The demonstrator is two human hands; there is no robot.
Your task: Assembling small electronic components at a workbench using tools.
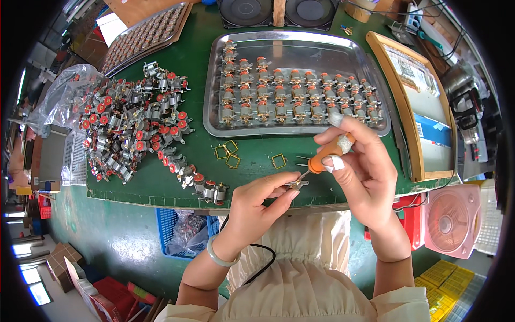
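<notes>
tilted orange-handled tool [320,161], its thin metal tip at a small silvery component [296,185]

No lettering can be read.
At the right edge of the worktop [249,153], the blue-and-white packet [431,129] inside the wooden-framed tray [433,175] is too small and unclear to read; so are the round centre of the pink fan [446,221] and the faces of the brown carton [62,264] on the floor.
</notes>
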